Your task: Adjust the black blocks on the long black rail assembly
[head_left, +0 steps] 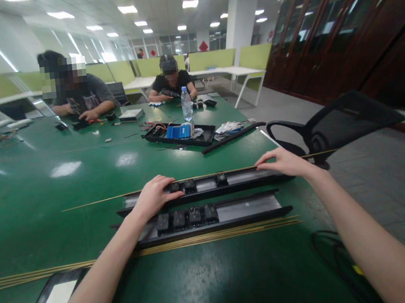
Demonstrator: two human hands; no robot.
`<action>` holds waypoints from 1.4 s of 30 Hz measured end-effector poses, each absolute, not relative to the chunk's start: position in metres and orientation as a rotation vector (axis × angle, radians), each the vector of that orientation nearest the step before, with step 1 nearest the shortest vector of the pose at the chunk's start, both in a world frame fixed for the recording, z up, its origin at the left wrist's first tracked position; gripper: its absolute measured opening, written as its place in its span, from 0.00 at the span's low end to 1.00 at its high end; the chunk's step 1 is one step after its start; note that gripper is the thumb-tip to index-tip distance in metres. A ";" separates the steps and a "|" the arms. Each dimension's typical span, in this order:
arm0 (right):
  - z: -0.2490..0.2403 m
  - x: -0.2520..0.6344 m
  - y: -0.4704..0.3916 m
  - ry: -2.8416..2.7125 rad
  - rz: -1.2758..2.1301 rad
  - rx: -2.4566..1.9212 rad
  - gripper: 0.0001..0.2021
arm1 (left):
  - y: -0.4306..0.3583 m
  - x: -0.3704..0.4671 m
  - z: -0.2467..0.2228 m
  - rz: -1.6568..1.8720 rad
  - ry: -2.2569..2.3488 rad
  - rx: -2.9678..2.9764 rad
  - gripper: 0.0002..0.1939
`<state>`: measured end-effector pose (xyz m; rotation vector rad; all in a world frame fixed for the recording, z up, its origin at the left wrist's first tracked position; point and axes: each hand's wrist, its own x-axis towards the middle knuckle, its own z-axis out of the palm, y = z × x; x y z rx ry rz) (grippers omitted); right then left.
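Observation:
A long black channel housing lies across the green table with a few black socket modules inside it. My left hand is closed around its left part, fingers at the far edge and thumb beside a module. Along that far edge runs a thin brass rod, sticking out past both ends. My right hand pinches the rod near the housing's right end. Nearer to me is a second black channel housing, with several socket modules grouped in its left half.
Several brass rods lie in front of the housings. Farther back are a black tray, a water bottle, gloves and a black strip. A black cable is at right. Two people work across the table.

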<state>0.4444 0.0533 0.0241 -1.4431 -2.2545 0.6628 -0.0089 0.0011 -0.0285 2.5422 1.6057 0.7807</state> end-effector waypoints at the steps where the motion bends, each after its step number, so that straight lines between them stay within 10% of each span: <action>1: 0.024 0.445 0.053 -2.254 0.669 -1.447 0.14 | 0.001 -0.009 -0.028 0.777 1.605 2.544 0.27; 42: 0.027 0.473 0.061 -2.283 0.613 -1.594 0.15 | 0.002 -0.010 -0.030 0.754 1.606 2.547 0.28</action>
